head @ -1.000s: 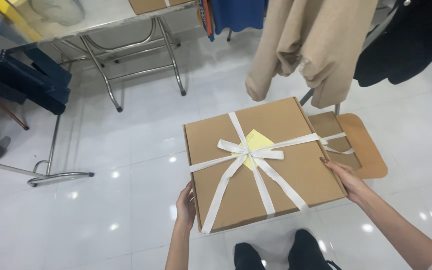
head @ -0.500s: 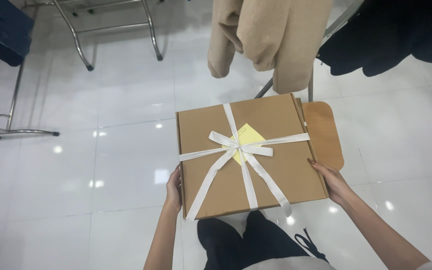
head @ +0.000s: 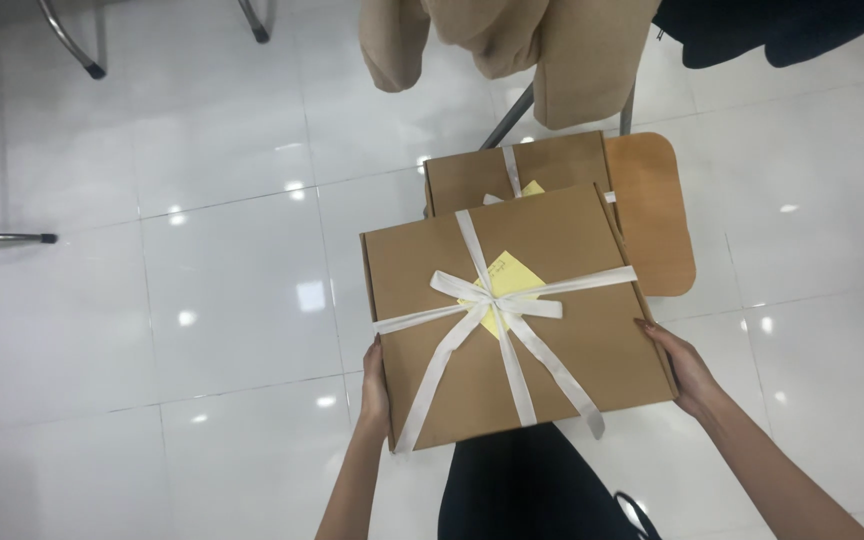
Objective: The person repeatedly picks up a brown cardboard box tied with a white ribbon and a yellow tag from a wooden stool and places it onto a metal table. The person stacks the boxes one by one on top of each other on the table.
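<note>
Over the white tiled floor (head: 202, 300), both hands, left hand (head: 374, 385) and right hand (head: 687, 368), are gripping 1 ribboned cardboard box (head: 562, 360) above a second box (head: 472, 178) on a wooden chair (head: 652, 210).

Likely a clothing shop: beige coats (head: 542, 50) and dark garments (head: 772, 30) hang from a rack over a glossy white tile floor (head: 202, 300), and ribbon-tied gift boxes (head: 512, 310) sit by a wooden stool (head: 652, 210).

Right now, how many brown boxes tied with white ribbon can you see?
2. One box is held between the left hand and right hand. The second box sits behind it on a wooden seat, mostly hidden. More may lie out of view.
</note>
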